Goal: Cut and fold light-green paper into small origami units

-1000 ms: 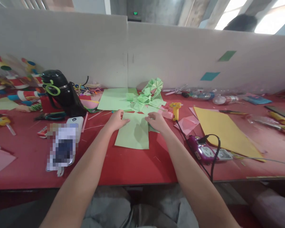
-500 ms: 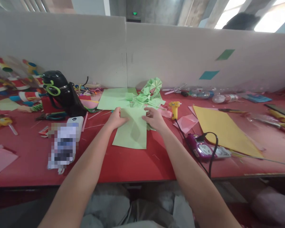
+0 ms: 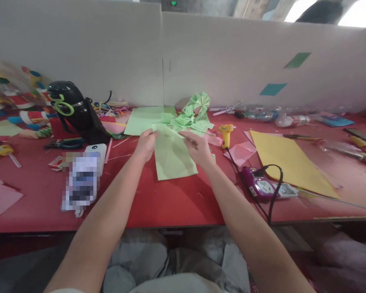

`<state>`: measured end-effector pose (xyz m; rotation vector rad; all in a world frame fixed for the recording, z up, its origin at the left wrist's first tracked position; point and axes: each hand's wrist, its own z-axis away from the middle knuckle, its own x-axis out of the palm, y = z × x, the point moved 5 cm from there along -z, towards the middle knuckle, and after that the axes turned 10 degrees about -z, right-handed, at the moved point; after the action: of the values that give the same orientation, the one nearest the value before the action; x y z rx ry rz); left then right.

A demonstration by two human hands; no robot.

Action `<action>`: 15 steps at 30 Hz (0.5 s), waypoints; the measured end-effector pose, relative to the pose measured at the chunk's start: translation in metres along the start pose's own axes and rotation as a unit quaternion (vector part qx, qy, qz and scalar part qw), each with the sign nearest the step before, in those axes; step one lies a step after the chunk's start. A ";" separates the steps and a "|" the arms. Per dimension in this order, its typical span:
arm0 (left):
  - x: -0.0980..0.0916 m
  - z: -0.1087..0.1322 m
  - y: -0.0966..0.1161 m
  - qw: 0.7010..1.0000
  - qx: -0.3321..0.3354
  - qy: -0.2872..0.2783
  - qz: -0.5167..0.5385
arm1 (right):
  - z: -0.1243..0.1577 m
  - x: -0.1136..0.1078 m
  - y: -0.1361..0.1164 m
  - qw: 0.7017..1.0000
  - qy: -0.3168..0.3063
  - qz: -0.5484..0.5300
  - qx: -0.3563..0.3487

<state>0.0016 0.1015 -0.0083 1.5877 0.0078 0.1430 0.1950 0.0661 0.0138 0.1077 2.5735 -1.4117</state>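
A light green paper sheet (image 3: pixel 172 158) is lifted off the red table (image 3: pixel 171 203), its near end hanging down and turned a little. My left hand (image 3: pixel 145 145) pinches its upper left corner. My right hand (image 3: pixel 197 148) pinches its upper right edge. Just behind my hands lies a pile of folded green paper pieces (image 3: pixel 192 118) and a flat green sheet (image 3: pixel 142 120).
A yellow glue gun (image 3: pixel 225 134) and pink paper scraps (image 3: pixel 240 153) sit right of my hands. A purple power strip (image 3: pixel 263 188) with a black cord and a large yellow sheet (image 3: pixel 288 161) lie further right. A black bag (image 3: pixel 75 112) and a power bank (image 3: pixel 96 154) stand left.
The green sheet lay flat under both hands; now both hands have raised its far edge off the table and turned it slightly.
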 end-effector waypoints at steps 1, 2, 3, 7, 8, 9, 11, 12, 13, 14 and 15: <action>0.002 0.001 -0.001 0.999 -0.029 0.000 0.022 | 0.003 0.007 -0.006 0.999 -0.034 0.016 -0.029; 0.004 0.002 -0.001 0.997 -0.059 -0.013 0.041 | 0.006 0.014 -0.011 0.996 -0.065 0.034 -0.054; 0.007 0.004 -0.001 0.995 -0.083 -0.034 0.053 | 0.009 0.020 -0.015 0.992 -0.089 0.051 -0.076; 0.006 0.010 0.006 0.993 -0.083 -0.036 0.082 | 0.019 0.043 -0.025 0.966 -0.182 0.135 -0.126; 0.004 0.010 0.007 0.993 -0.078 -0.019 0.090 | 0.020 0.047 -0.026 0.958 -0.202 0.164 -0.120; 0.001 0.009 0.006 0.992 -0.077 -0.003 0.097 | 0.022 0.050 -0.026 0.950 -0.220 0.196 -0.100; -0.004 0.007 0.004 0.990 -0.083 0.021 0.110 | 0.026 0.052 -0.026 0.930 -0.267 0.244 -0.066; -0.006 0.005 0.002 0.989 -0.089 0.030 0.114 | 0.028 0.053 -0.026 0.920 -0.290 0.259 -0.054; -0.008 0.004 0.002 0.988 -0.093 0.041 0.117 | 0.030 0.053 -0.026 0.911 -0.308 0.272 -0.045; -0.010 0.002 0.001 0.987 -0.098 0.053 0.119 | 0.032 0.052 -0.025 0.904 -0.319 0.281 -0.040; -0.012 0.002 0.001 0.985 -0.104 0.065 0.119 | 0.033 0.051 -0.025 0.900 -0.324 0.289 -0.038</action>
<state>-0.0099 0.0988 -0.0087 1.3651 -0.0925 0.4205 0.1458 0.0233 0.0066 0.3031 1.8237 -0.9119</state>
